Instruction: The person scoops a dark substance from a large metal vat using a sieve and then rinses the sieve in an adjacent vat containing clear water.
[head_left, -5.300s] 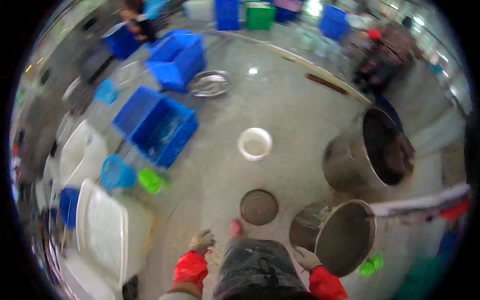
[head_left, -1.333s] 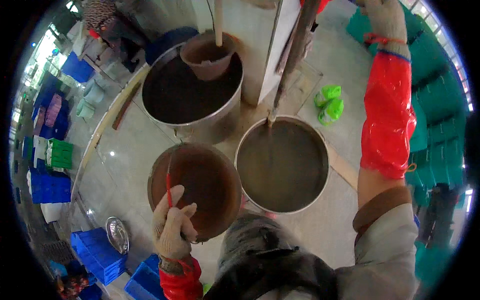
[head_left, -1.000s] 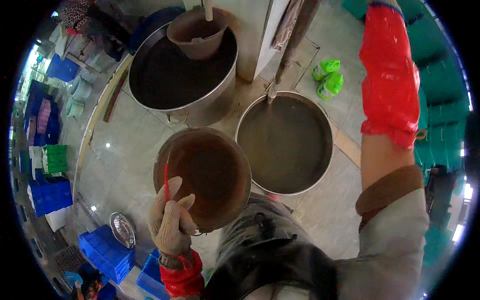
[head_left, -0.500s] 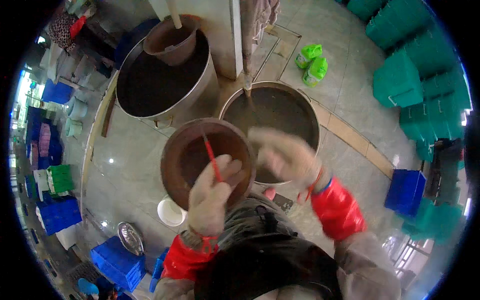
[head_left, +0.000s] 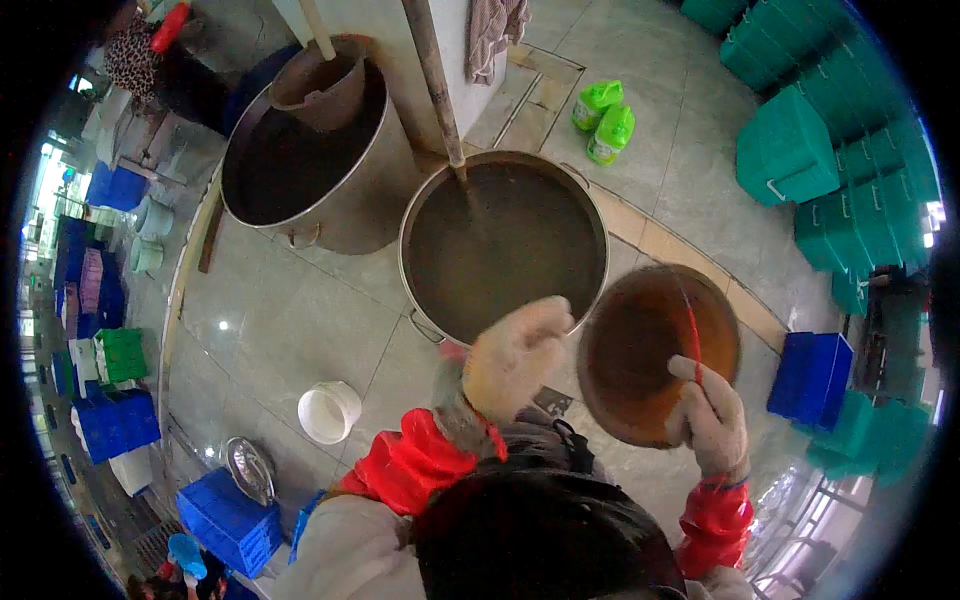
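Note:
My right hand (head_left: 712,415), in a pale work glove, grips the red-wrapped handle (head_left: 693,325) of a round brown bucket (head_left: 600,375). The bucket hangs to the right of a large steel pot (head_left: 404,265) holding murky liquid. Its inside looks brown to orange; whether it holds liquid I cannot tell. My left hand (head_left: 520,355), gloved too, is closed near the pot's front rim, with fingers curled and nothing visible in them. A long pole (head_left: 435,80) slants down into the pot's liquid.
A second steel pot (head_left: 370,200) with dark contents and a brown bucket (head_left: 320,95) stands at the back left. A white bucket (head_left: 330,412) is on the floor. Green jugs (head_left: 611,135) stand behind; teal bins (head_left: 790,150) and a blue crate (head_left: 810,380) line the right.
The brown bucket has moved from the left to the right side. Its red handle has passed from my left hand to my right hand. My left hand has shifted right, toward the pot.

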